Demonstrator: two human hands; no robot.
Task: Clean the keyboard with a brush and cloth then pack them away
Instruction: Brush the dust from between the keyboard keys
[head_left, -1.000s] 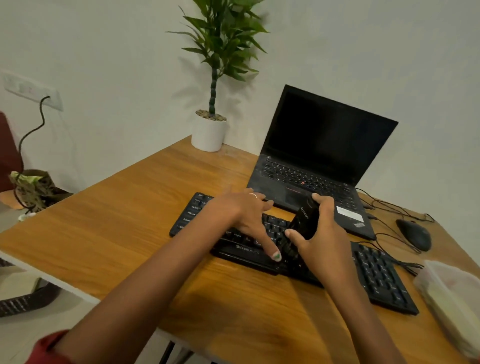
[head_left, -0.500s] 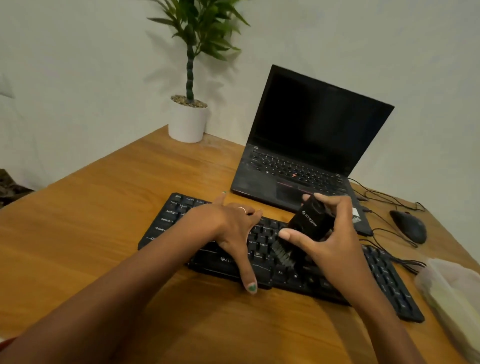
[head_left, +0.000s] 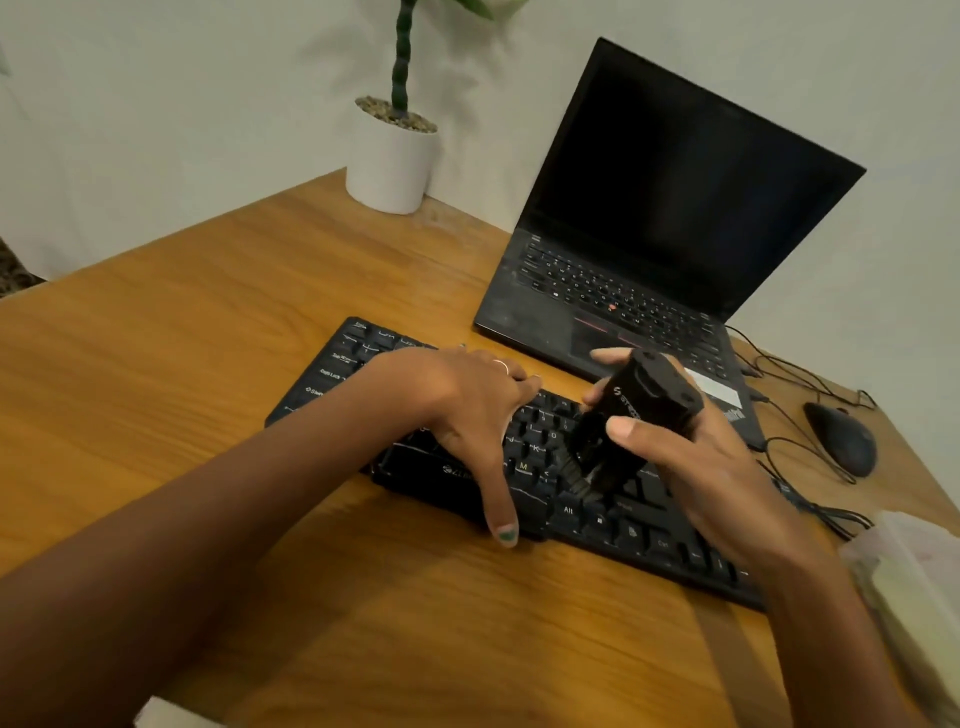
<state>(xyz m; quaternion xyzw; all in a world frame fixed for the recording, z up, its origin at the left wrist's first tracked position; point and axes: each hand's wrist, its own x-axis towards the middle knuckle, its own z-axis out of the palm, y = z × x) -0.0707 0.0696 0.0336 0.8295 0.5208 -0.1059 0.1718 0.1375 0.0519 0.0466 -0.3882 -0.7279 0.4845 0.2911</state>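
A black keyboard (head_left: 613, 525) lies slanted across the wooden desk (head_left: 208, 364). My left hand (head_left: 467, 410) rests flat on its left half, fingers spread over the keys and thumb reaching past the front edge. My right hand (head_left: 696, 462) grips a black block-shaped brush (head_left: 628, 415), thumb and fingers curled round its body. The brush is tilted, and its dark bristles touch the keys near the keyboard's middle. No cloth is clearly in view.
An open black laptop (head_left: 649, 249) stands just behind the keyboard. A white plant pot (head_left: 389, 161) sits at the back. A black mouse (head_left: 841, 436) and loose cables (head_left: 800, 488) lie to the right. A pale plastic bag (head_left: 914, 587) is at the right edge.
The camera has tipped down and moved closer. My right hand with the brush has shifted slightly along the keys, while my left hand stays on the keyboard.
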